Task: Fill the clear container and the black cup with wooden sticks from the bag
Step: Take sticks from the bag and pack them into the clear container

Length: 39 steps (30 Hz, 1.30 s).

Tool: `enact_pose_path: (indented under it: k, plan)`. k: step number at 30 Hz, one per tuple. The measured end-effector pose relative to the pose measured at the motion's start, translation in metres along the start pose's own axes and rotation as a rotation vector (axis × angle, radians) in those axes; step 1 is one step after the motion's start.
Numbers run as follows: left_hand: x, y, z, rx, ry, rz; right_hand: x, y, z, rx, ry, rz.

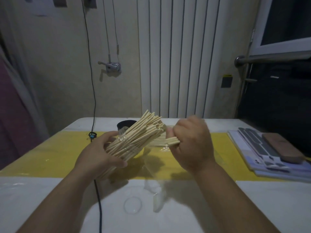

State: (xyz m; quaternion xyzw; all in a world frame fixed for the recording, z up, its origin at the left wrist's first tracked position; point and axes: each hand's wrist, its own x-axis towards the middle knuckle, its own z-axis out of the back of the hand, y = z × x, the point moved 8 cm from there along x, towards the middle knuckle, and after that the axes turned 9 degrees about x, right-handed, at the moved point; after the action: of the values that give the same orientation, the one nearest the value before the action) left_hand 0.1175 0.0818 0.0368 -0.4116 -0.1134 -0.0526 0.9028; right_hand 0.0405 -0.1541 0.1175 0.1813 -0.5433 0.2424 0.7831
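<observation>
Cup (124,124) mostly behind sticks (139,135)

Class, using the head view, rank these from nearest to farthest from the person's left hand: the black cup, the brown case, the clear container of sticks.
1. Clear container, gripped by the left hand itself.
2. Black cup, just behind the container.
3. Brown case, at the far right.

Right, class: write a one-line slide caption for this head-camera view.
Left hand grips a clear-wrapped bundle of wooden sticks while the right hand holds a few loose sticks, black cup behind.
</observation>
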Motion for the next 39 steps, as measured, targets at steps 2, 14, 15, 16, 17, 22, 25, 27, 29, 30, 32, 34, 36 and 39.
enact_pose_path:
  k: [2, 14, 15, 16, 17, 22, 25, 27, 29, 30, 32, 34, 36, 39]
  plan:
    - [0.0, 0.0, 0.0, 0.002, 0.009, -0.011, -0.001, 0.001, 0.014, 0.026, -0.149, 0.017]
    - [-0.001, -0.005, -0.003, 0.06, 0.054, -0.054, -0.017, -0.049, 0.012, 0.913, -0.506, -0.705]
    - [-0.001, -0.006, -0.003, 0.067, 0.051, -0.055, -0.018, -0.051, 0.005, 1.056, -0.516, -0.81]
    - [-0.001, -0.006, -0.003, 0.073, 0.048, -0.055, -0.019, -0.051, 0.0, 1.14, -0.504, -0.874]
    - [-0.002, -0.006, -0.003, 0.079, 0.049, -0.055, -0.019, -0.05, -0.004, 1.173, -0.48, -0.906]
    - [-0.001, -0.006, -0.004, 0.12, 0.056, -0.063, -0.025, -0.052, -0.009, 1.179, -0.464, -0.987]
    - [0.0, -0.006, -0.005, 0.147, 0.056, -0.077, -0.027, -0.058, -0.009, 1.149, -0.477, -1.017]
    - [0.001, -0.005, -0.005, 0.15, 0.049, -0.076, -0.029, -0.061, -0.012, 1.117, -0.446, -1.038]
    - [0.0, -0.005, -0.005, 0.152, 0.044, -0.082, -0.031, -0.062, -0.016, 1.09, -0.407, -1.072]
    - [0.0, -0.006, -0.006, 0.161, 0.043, -0.088, -0.032, -0.064, -0.017, 1.074, -0.387, -1.088]
    - [0.0, -0.006, -0.007, 0.191, 0.046, -0.102, -0.035, -0.067, -0.019, 1.033, -0.352, -1.099]
    - [0.001, -0.006, -0.007, 0.206, 0.044, -0.104, -0.034, -0.069, -0.019, 0.952, -0.293, -1.079]
    - [0.001, -0.005, -0.006, 0.21, 0.038, -0.104, -0.034, -0.068, -0.02, 0.874, -0.228, -1.063]
    - [0.001, -0.005, -0.006, 0.221, 0.035, -0.111, -0.032, -0.062, -0.021, 0.834, -0.167, -1.058]
